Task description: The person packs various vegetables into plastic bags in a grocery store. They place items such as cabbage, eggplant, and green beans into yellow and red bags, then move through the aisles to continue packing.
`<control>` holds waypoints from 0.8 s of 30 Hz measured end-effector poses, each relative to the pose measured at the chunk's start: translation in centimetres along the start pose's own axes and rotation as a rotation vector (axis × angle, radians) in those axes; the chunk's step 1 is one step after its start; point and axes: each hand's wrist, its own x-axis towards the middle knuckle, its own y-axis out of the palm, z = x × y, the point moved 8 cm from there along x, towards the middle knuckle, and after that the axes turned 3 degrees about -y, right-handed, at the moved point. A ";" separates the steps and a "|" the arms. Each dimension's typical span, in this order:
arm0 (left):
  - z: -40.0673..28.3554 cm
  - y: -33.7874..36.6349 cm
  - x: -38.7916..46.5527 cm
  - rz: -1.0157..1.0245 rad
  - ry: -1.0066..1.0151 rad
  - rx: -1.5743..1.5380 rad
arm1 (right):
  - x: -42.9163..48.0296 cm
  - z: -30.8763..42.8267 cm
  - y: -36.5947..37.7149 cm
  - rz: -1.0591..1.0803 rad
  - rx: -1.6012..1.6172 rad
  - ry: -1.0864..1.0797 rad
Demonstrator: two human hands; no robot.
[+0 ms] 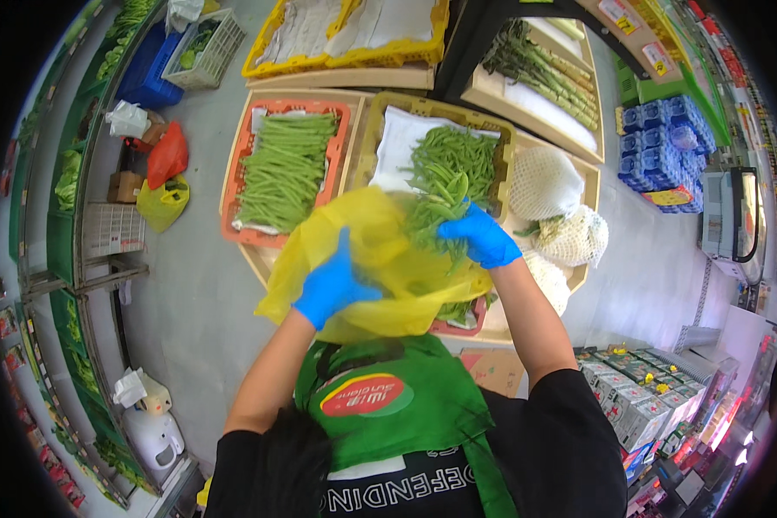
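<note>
Blue gloves cover both hands. My right hand (482, 234) grips a bunch of green pea pods (441, 197) over the right side of an open yellow plastic bag (304, 259). My left hand (338, 285) is at the bag's left side, thumb and fingers spread; whether it pinches the film cannot be told. Just beyond the bag, a pile of green pods (460, 152) lies on white cloth in an olive-yellow crate (508, 149). To the left, long green beans (288, 168) fill an orange crate (233, 188).
White foam-netted produce (544, 184) sits right of the olive-yellow crate. A red crate (476, 320) with greens is partly under the bag. Yellow crates (343, 61) and long stalks (550, 78) stand farther back. Green shelving (61, 239) runs along the left; stacked blue packs (664, 149) are at right.
</note>
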 end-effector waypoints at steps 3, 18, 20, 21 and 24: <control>0.2 1.3 -0.5 0.056 -0.063 0.127 | 4.2 1.8 -3.2 -0.028 -0.017 -0.056; -3.2 0.4 -3.0 -0.322 0.172 0.281 | 8.4 -2.6 -17.1 -0.548 -0.377 0.121; -3.8 -1.6 -3.9 -0.470 0.073 0.395 | 5.7 -2.5 -16.3 -0.515 -0.359 0.076; -4.1 -2.9 -4.4 -0.570 0.036 0.442 | 4.2 -2.2 -14.8 -0.516 -0.406 0.061; -1.4 -3.9 -3.4 -0.612 -0.083 0.302 | 0.2 -0.9 -8.0 -0.477 -0.515 0.027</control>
